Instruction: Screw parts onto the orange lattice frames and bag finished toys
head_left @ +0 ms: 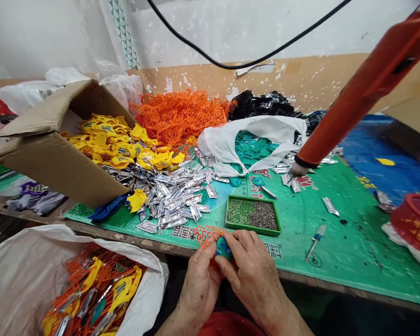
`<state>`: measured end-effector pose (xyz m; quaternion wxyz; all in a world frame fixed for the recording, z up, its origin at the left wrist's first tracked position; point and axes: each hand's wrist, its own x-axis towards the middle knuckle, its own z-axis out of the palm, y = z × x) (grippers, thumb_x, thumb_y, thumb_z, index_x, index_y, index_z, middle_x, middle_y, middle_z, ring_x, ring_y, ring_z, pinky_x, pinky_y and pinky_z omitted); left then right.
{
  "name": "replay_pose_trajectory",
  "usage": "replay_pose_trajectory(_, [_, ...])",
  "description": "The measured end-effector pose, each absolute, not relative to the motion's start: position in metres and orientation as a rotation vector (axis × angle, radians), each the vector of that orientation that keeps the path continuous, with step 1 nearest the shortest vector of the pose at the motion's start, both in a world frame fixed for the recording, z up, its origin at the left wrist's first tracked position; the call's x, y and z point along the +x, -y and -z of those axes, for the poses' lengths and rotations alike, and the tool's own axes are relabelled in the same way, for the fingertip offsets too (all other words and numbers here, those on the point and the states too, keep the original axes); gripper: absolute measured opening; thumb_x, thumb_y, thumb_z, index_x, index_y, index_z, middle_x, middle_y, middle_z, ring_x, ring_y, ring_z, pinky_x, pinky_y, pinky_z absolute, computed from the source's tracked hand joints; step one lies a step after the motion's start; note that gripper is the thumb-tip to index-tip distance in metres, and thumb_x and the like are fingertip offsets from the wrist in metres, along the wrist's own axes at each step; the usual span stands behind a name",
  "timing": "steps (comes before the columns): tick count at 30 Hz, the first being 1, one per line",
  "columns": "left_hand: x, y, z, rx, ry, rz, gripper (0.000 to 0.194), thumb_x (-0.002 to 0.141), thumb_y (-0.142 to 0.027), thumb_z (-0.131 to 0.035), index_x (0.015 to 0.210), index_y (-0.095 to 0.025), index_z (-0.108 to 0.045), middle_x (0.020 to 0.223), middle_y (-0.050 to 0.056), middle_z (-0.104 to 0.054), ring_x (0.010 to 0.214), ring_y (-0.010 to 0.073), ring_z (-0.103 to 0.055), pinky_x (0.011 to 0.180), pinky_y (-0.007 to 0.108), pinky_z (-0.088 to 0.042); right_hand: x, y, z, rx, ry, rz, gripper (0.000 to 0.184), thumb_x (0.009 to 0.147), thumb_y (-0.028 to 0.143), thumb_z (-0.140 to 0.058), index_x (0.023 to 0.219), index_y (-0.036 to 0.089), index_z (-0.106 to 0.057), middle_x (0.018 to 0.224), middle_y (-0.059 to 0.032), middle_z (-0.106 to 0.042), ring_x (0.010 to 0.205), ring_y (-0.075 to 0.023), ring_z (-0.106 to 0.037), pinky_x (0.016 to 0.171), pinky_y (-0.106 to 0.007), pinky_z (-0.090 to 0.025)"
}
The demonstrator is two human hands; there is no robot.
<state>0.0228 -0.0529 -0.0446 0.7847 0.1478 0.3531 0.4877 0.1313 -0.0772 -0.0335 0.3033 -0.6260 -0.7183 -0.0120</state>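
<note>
My left hand [200,284] and my right hand [252,270] meet at the table's front edge. Both pinch a small teal plastic part [224,248]. An orange plastic frame piece [206,234] sticks out from under the fingers and rests on the green mat [336,242]. Just beyond my hands stands a small green tray [254,215] holding tiny dark screws.
Silver metal pieces [175,193] lie heaped mid-table beside yellow parts [119,144] spilling from a cardboard box [52,158]. Orange frames [182,114], a white bag of teal parts [254,144], an orange hanging screwdriver [357,93], a small screwdriver [314,241], a red basket [416,224] and a floor bag [91,289] surround me.
</note>
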Motion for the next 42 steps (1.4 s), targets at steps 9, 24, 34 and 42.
replay_pose_trajectory(9, [0.023,0.053,0.044,0.344,-0.78,-1.051,0.027,0.069,-0.032,-0.08,0.092,-0.019,-0.078,0.097,0.006,-0.074,0.088,0.0184,-0.065,0.074,0.025,-0.053,0.131,0.079,0.028,-1.692,1.917,0.125,0.036,0.087,0.026,-0.056,0.121,0.012,-0.055,0.102,-0.0139,-0.063,0.09,-0.0281,-0.055,0.072,-0.045,-0.051])
replay_pose_trajectory(24, [0.025,0.056,0.038,0.296,-0.693,-1.024,0.026,0.069,-0.029,-0.081,0.092,-0.017,-0.077,0.096,0.005,-0.075,0.082,0.0141,-0.066,0.074,0.022,-0.053,0.152,0.08,0.02,-1.457,1.733,-0.324,0.035,0.081,0.02,-0.066,0.115,0.021,-0.059,0.098,-0.0075,-0.064,0.088,-0.022,-0.059,0.071,-0.037,-0.055])
replay_pose_trajectory(34, [0.026,0.058,0.035,0.278,-0.689,-1.001,0.031,0.067,-0.03,-0.083,0.094,-0.017,-0.076,0.097,0.005,-0.075,0.08,0.0136,-0.066,0.073,0.021,-0.053,0.15,0.083,0.026,-1.491,1.683,-0.169,0.04,0.076,0.02,-0.071,0.114,0.021,-0.06,0.1,-0.0088,-0.061,0.091,-0.0233,-0.057,0.074,-0.039,-0.055])
replay_pose_trajectory(42, [0.024,0.058,0.041,0.311,-0.662,-1.006,0.027,0.071,-0.028,-0.079,0.095,-0.017,-0.076,0.097,0.005,-0.074,0.082,0.0156,-0.067,0.079,0.026,-0.054,0.138,0.078,0.03,-1.533,1.642,-0.228,0.041,0.073,0.016,-0.071,0.113,0.021,-0.063,0.095,-0.0073,-0.061,0.086,-0.0222,-0.058,0.071,-0.037,-0.055])
